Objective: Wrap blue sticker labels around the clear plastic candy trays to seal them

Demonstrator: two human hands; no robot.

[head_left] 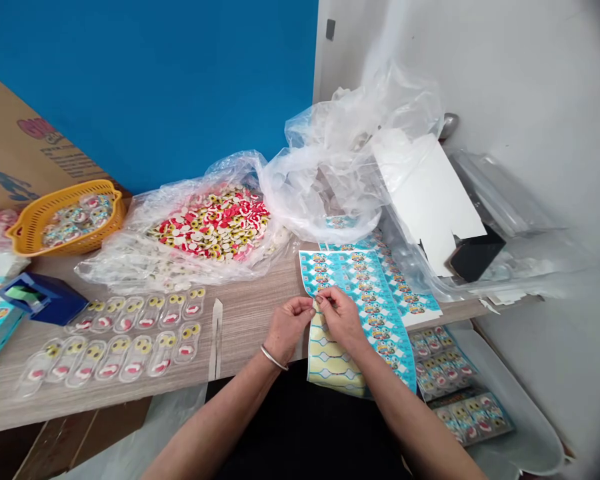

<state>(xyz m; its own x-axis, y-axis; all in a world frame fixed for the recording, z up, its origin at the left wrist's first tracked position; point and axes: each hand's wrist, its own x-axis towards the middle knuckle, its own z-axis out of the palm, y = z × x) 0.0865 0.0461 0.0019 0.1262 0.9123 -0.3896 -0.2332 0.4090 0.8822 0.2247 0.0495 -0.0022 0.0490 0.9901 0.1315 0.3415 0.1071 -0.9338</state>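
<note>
My left hand (291,328), with a metal bangle at the wrist, is closed in a pinch at the left edge of a blue sticker sheet (380,320). Beside it, my right hand (341,319) pinches the same edge, its fingertips nearly touching the left ones. Below the fingers, the sheet's left column shows bare yellow backing (330,353) with label outlines. Printed labels remain above and to the right. The sheet overhangs the table's front edge. Whether a label is partly lifted under the fingertips is hidden. To the left lie two rows of clear blister shells (121,357) holding yellow and red-and-white pieces.
A plastic bag (215,223) of loose pieces lies open behind. A yellow basket (65,220) of packed items and a blue tape dispenser (45,300) stand left. More sticker sheets (415,297), white card (425,193) and clear plastic lie right. A bin (525,413) holds filled packs below.
</note>
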